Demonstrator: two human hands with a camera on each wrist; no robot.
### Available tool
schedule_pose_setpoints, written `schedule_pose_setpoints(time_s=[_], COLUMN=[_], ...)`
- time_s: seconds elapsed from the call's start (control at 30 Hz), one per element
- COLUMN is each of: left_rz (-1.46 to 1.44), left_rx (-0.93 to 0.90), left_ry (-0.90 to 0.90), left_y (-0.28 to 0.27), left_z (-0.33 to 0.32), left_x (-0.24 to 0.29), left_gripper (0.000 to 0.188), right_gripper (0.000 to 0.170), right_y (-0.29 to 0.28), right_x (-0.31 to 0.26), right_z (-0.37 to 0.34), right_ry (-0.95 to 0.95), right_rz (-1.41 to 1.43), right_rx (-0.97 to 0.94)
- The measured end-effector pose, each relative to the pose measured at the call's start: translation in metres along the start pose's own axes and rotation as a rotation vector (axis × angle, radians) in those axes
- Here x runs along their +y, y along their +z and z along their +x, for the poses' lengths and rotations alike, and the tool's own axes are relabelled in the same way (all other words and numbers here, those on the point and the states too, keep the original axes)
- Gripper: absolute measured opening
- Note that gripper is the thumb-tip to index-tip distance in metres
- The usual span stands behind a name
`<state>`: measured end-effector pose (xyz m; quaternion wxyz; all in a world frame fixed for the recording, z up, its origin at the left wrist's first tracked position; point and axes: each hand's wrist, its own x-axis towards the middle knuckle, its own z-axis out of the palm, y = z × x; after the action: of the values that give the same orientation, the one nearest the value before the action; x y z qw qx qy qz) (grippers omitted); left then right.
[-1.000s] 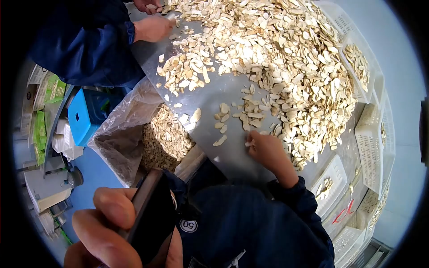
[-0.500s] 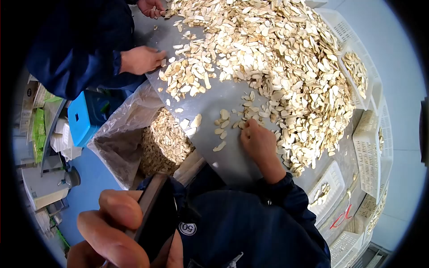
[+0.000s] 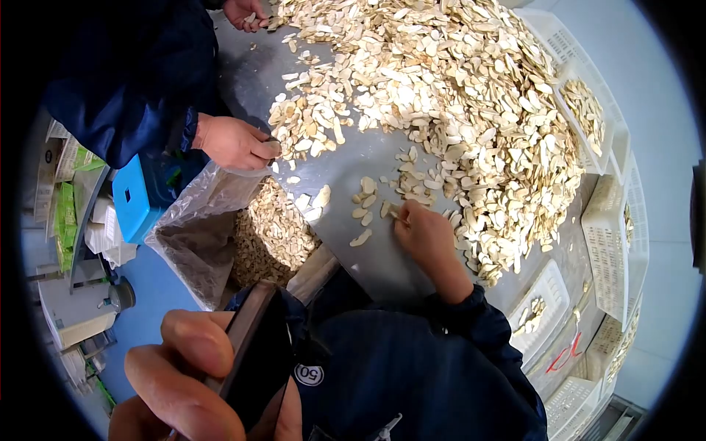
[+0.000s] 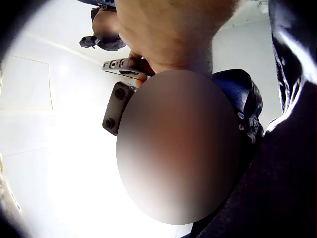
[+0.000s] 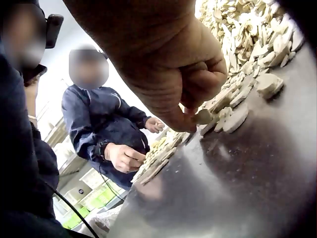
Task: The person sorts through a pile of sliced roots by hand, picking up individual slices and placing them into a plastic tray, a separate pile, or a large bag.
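Observation:
My left hand (image 3: 180, 371) holds a dark smartphone (image 3: 254, 360) up close to the head camera; in the left wrist view the phone's edge (image 4: 119, 64) juts out past the hand. Over the metal table (image 3: 346, 165), my right hand (image 3: 429, 239) has its fingers curled, with a pale dried slice (image 5: 203, 117) pinched between thumb and fingers. Small groups of loose slices (image 3: 365, 195) lie just left of that hand. Behind it rises a large heap of the same slices (image 3: 471, 81).
A plastic-lined bag (image 3: 198, 213) of slices stands below the table edge. Across from me, another person's hand (image 3: 235, 143) is over the bag's rim. White perforated baskets (image 3: 607, 250), a shallow white tray (image 3: 555, 283) and red-handled scissors (image 3: 565, 354) sit at the right.
My right hand has shifted left among the loose slices and now has one at its fingertips. The other person's nearer hand has come from the table down to the bag. My left hand stays put.

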<state>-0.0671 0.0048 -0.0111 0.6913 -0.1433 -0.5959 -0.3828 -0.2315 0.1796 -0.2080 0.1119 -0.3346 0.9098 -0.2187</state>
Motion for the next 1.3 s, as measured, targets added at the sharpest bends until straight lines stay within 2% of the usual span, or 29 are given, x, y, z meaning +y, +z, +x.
schedule_pose_setpoints(time_s=[0.1, 0.17, 0.27, 0.33, 0.4, 0.47, 0.5, 0.57, 0.6, 0.67, 0.73, 0.8, 0.93, 0.97, 1.0, 1.07, 1.1, 1.17, 1.27, 1.3], left_rz=[0.225, -0.068, -0.431, -0.485, -0.472, -0.306, -0.148, -0.025, -0.059, -0.169, -0.325, -0.309, -0.329, -0.347, -0.380, -0.253, -0.092, 0.057, -0.029, -0.076], left_rx=[0.105, -0.242, -0.147, -0.073, -0.305, -0.400, -0.377, -0.427, -0.502, -0.490, -0.311, -0.354, -0.409, -0.436, -0.488, -0.475, -0.407, -0.343, -0.316, -0.317], left_ry=[-0.055, -0.107, -0.051, 0.048, 0.151, 0.118, 0.034, -0.104, -0.158, -0.172, -0.088, -0.132, -0.133, -0.123, -0.112, -0.097, -0.094, -0.101, -0.115, -0.118], left_y=[0.014, -0.019, -0.022, -0.004, -0.030, -0.040, -0.041, -0.047, -0.053, -0.056, -0.042, -0.042, -0.059, -0.069, -0.092, -0.080, -0.036, -0.011, -0.016, -0.020], left_z=[0.013, -0.006, -0.018, -0.016, -0.003, 0.001, -0.001, 0.001, 0.008, 0.004, -0.011, -0.009, -0.015, -0.015, -0.011, -0.003, 0.004, 0.007, 0.002, -0.001], left_x=[0.002, 0.011, 0.008, -0.003, -0.020, -0.018, -0.005, 0.014, 0.019, 0.020, 0.011, 0.013, 0.014, 0.013, 0.010, 0.008, 0.008, 0.008, 0.008, 0.008], left_gripper=[0.068, 0.068, 0.068, 0.068, 0.068, 0.068, 0.068, 0.068, 0.068, 0.068, 0.069, 0.070, 0.073, 0.074, 0.074, 0.076, 0.076, 0.077, 0.075, 0.074], right_gripper=[0.017, 0.018, 0.021, 0.021, 0.020, 0.019, 0.019, 0.019, 0.020, 0.021, 0.024, 0.027, 0.031, 0.034, 0.034, 0.033, 0.032, 0.031, 0.029, 0.027], right_y=[-0.007, -0.014, -0.028, -0.032, -0.031, -0.022, -0.017, -0.008, -0.012, -0.023, -0.022, -0.028, -0.008, -0.001, 0.013, 0.002, -0.008, -0.022, -0.016, -0.020], right_x=[-0.006, -0.003, 0.005, 0.010, 0.012, 0.016, 0.014, 0.010, 0.007, 0.002, 0.020, 0.033, 0.044, 0.044, 0.045, 0.019, 0.012, 0.004, 0.027, 0.024], right_z=[-0.015, -0.021, -0.019, -0.017, -0.014, -0.013, -0.012, -0.011, -0.011, -0.007, 0.004, 0.010, 0.013, 0.013, 0.011, 0.011, 0.014, 0.025, 0.043, 0.047], right_ry=[-0.011, -0.052, 0.148, 0.167, 0.161, 0.131, 0.074, -0.040, -0.001, 0.072, 0.092, 0.107, 0.135, 0.130, 0.030, -0.081, -0.010, 0.131, 0.037, 0.059], right_rz=[0.057, 0.176, 0.102, 0.078, 0.058, 0.045, 0.061, 0.092, 0.142, 0.244, 0.144, 0.108, -0.028, 0.002, 0.122, 0.325, 0.340, 0.366, 0.176, 0.133], right_rx=[-0.052, -0.045, -0.116, -0.078, -0.052, -0.035, -0.032, -0.024, -0.055, -0.122, -0.035, 0.069, 0.148, 0.032, 0.051, -0.044, -0.056, -0.087, 0.056, 0.059])
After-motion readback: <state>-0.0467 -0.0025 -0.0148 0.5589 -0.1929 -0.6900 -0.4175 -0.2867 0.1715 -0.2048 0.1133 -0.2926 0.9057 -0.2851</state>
